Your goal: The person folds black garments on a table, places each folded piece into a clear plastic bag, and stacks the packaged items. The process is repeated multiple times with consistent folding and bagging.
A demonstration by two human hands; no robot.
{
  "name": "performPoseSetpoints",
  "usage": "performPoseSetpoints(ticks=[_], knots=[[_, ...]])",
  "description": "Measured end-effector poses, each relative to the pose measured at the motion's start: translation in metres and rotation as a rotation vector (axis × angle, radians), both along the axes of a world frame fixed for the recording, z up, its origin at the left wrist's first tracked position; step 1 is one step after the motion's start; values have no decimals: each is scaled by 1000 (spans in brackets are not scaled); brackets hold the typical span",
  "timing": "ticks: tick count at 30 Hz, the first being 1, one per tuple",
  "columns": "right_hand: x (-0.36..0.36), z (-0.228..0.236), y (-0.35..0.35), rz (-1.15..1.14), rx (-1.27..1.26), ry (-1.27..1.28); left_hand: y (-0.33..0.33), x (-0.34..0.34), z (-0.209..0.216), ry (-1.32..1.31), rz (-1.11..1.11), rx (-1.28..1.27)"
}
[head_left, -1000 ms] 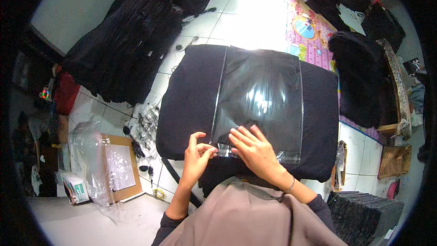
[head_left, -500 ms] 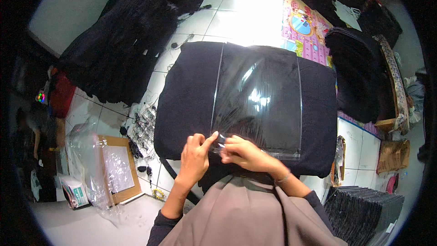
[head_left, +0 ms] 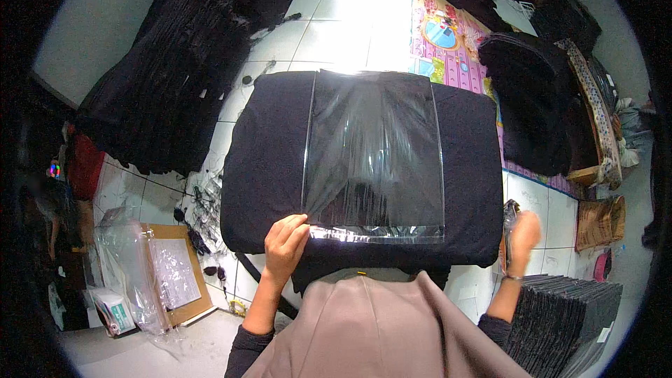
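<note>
A clear plastic bag (head_left: 374, 147) lies flat on a wide black cloth-covered surface (head_left: 469, 168) in front of me, glossy with light streaks and a folded strip along its near edge. At the bag's near left corner, my left hand (head_left: 285, 241) has its thumb and fingers closed on the plastic. My right hand (head_left: 525, 234) is off the surface to the right, beside a small upright container (head_left: 510, 227). Motion smears its fingers, so I cannot make out whether it holds anything.
Large heaps of black cloth lie at the far left (head_left: 168, 70) and right (head_left: 525, 98). A stack of black folded pieces (head_left: 567, 322) stands near right, below a brown basket (head_left: 600, 222). At left are a brown board (head_left: 183, 266), plastic wrapping (head_left: 129, 259) and a small box (head_left: 112, 311).
My right hand has left the bag's near left corner and swung right, past the surface's edge. My left hand stays at that corner. The bag's near strip now lies straighter.
</note>
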State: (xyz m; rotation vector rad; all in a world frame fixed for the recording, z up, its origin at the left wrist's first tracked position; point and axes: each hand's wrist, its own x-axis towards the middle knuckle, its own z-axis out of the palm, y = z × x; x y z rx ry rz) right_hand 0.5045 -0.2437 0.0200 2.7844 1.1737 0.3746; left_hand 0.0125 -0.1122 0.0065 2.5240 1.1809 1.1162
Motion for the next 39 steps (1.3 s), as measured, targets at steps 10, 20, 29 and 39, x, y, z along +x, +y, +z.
performPoseSetpoints(ticks=[10,20,29,39], knots=[[-230,34,75,1179,336,459,2,-5,1,-10,-43,-15],[-208,27,105,873,199,858,23,10,24,-310,226,-654],[-152,42,77,737,214,917,29,17,33,-278,307,-785],[-156,13,38,799,543,489,-3,18,9,94,163,-22]])
